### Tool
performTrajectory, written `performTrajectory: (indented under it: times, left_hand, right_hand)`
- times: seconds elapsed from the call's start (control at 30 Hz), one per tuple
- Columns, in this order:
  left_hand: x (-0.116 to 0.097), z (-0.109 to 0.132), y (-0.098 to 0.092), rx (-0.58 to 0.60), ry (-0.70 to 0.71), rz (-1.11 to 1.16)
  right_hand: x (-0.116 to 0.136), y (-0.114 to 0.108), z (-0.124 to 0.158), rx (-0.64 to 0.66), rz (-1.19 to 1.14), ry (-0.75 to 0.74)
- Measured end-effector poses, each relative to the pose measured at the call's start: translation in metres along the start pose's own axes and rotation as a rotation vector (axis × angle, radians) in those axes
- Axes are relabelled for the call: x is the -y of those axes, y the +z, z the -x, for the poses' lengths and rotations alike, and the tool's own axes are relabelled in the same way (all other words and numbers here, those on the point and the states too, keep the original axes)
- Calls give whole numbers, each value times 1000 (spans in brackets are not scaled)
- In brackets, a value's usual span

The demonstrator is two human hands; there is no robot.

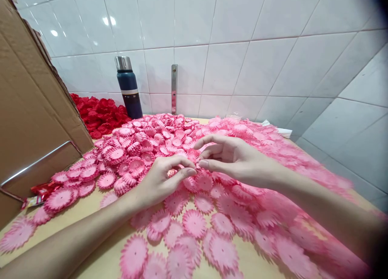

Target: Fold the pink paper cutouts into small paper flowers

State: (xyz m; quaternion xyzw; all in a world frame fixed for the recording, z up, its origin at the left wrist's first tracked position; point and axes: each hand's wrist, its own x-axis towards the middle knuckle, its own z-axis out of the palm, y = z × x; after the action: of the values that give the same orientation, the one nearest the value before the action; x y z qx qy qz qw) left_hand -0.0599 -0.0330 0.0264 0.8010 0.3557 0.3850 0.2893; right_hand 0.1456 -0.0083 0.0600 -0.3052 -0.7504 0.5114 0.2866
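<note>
Over a spread of pink petal discs (196, 222), my two hands meet fingertip to fingertip near the middle of the head view. Thumb and index finger of my left hand (166, 176) are pinched together; whatever lies between them is too small to make out. From the right comes my right hand (228, 156), its fingers curled and its thumb close to the middle finger, beside the left fingertips. What it pinches, if anything, cannot be made out. The discs are round with fringed, darker pink edges and a tiny centre hole. Many lie under and around both hands.
Behind the pink heap stands a dark blue bottle (129, 89) with a steel cap. Red petal pieces (101, 113) are piled beside it. A cardboard box (36, 101) rises at the left, near a red wrapper (45, 189). A metal strip (173, 89) is on the tiled wall.
</note>
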Motion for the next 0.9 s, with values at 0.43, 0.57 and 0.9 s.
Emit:
performTrajectory:
  times: [0.43, 0.57, 0.9]
  left_hand:
    - [-1, 1, -2, 32, -9, 105]
    - [0, 1, -2, 41, -10, 118]
    - [-3, -1, -2, 25, -6, 128]
  right_hand:
    - [3, 2, 3, 52, -58, -11]
    - [3, 1, 3, 64, -54, -7]
    - [3, 0, 2, 71, -76, -9]
